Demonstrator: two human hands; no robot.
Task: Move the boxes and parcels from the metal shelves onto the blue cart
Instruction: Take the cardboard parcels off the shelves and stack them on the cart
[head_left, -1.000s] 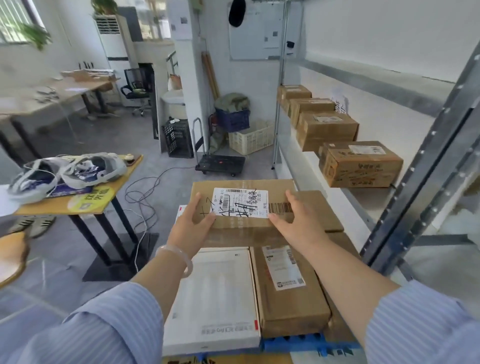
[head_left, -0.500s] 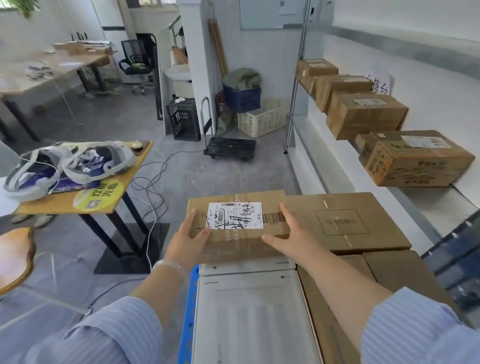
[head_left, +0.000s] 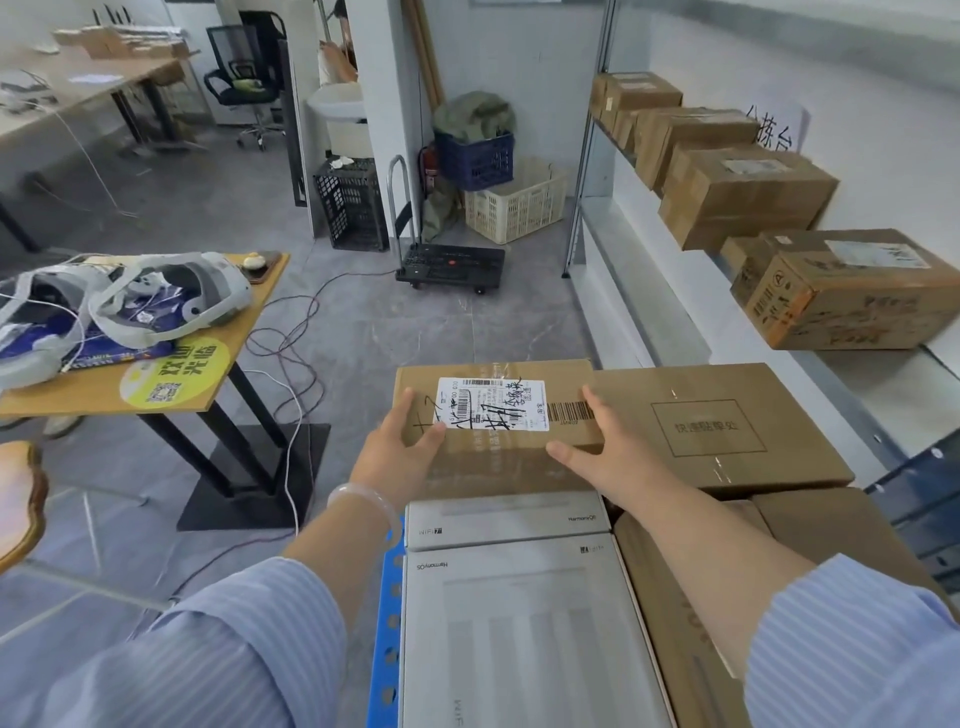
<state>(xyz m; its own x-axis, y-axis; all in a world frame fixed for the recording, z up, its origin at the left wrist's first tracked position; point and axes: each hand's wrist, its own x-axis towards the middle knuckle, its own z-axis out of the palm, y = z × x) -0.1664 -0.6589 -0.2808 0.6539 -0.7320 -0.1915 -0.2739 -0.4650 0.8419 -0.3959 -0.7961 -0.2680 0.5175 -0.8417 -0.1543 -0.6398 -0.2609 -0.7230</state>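
A flat cardboard parcel (head_left: 493, 457) with a white shipping label lies at the far end of the blue cart (head_left: 387, 623), beside a larger brown box (head_left: 717, 426). My left hand (head_left: 400, 452) grips its left near corner. My right hand (head_left: 608, 441) holds its right near edge with the fingers over the top. White boxes (head_left: 519, 623) and brown cartons (head_left: 670, 597) fill the cart's near part. Several cardboard boxes (head_left: 852, 291) stand on the metal shelf (head_left: 883, 384) to the right.
A wooden table (head_left: 156, 384) with headsets and cables stands to the left. Cables trail over the grey floor. A black folded trolley (head_left: 449, 265), a black crate, a white basket and a blue crate sit by the far wall.
The parcel has moved left and down, from above the brown cartons to the cart's far end next to the larger box. The view has tilted downward and leftward.
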